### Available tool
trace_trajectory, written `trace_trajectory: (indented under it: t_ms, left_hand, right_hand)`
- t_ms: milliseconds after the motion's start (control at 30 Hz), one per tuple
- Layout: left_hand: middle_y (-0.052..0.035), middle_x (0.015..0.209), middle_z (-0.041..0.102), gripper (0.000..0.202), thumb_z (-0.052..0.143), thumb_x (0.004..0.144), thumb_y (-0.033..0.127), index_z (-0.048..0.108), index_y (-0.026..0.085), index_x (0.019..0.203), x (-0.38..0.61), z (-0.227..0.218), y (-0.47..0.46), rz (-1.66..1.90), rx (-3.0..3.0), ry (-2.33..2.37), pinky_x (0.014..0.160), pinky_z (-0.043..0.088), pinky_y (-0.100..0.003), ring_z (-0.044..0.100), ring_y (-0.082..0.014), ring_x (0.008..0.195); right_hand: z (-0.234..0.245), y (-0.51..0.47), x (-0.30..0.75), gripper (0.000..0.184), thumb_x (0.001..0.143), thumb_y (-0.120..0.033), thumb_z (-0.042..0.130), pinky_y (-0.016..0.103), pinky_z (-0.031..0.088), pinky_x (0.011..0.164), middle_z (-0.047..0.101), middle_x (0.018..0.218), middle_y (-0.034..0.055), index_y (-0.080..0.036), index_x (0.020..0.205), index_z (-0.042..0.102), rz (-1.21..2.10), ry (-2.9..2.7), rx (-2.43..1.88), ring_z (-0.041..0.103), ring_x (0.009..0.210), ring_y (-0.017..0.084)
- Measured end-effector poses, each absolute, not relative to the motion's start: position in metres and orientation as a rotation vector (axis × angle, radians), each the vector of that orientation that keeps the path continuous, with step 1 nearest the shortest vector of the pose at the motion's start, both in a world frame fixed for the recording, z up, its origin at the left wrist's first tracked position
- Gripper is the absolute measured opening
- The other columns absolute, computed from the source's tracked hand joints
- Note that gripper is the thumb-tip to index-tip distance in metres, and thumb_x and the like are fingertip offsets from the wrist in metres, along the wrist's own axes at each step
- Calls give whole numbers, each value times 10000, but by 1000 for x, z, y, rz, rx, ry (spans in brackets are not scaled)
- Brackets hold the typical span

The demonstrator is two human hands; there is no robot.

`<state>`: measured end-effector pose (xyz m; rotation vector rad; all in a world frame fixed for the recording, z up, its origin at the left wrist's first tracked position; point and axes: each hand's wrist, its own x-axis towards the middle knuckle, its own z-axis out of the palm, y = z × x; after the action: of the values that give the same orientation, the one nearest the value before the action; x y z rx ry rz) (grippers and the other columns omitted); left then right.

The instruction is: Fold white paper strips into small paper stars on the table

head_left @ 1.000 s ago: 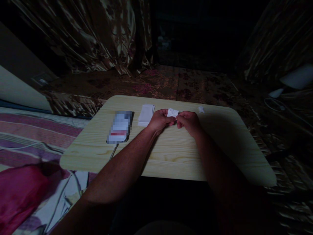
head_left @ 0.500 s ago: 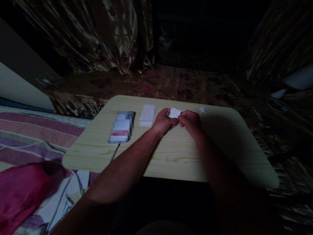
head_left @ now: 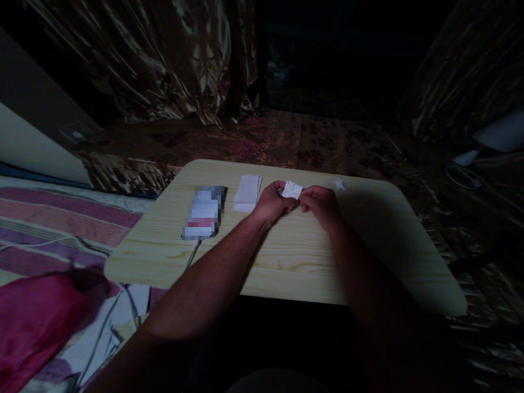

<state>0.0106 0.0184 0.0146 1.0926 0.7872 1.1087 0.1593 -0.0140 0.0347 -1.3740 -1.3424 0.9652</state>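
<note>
A small folded square of white paper (head_left: 292, 189), with crease lines across its face, is held above the table between my two hands. My left hand (head_left: 275, 204) is closed on its left side, the thumb along the lower edge. On the right, my right hand (head_left: 321, 204) pinches the lower right corner, fingers curled. Left of my hands lies a stack of white paper sheets (head_left: 246, 192). A small white folded paper star (head_left: 339, 184) rests to the right, beyond my right hand.
A phone (head_left: 203, 213) with a cable lies on the left of the light wooden table (head_left: 295, 267). A striped bed (head_left: 61, 213) with a pink cloth (head_left: 41, 322) is at the left. Patterned curtains (head_left: 184, 60) hang behind, and a white lamp (head_left: 501, 131) stands at the far right.
The folded paper has turned slightly and shifted a little to the left. My right thumb has slid off its face toward the corner. My left hand has barely moved.
</note>
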Motion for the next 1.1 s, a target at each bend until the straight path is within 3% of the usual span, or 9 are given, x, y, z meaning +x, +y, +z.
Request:
trace_trajectory:
  t_ms: [1100]
  left_hand:
    - [20, 697, 648, 476, 753, 517, 124, 513, 166, 925, 10, 12, 18, 1075, 1215, 830, 483, 360, -191, 538, -86, 503]
  right_hand:
    - [38, -16, 159, 92, 643, -258, 588, 229, 360, 469, 574, 483, -20, -168, 642, 605, 888, -1447, -1454, 499, 453, 113]
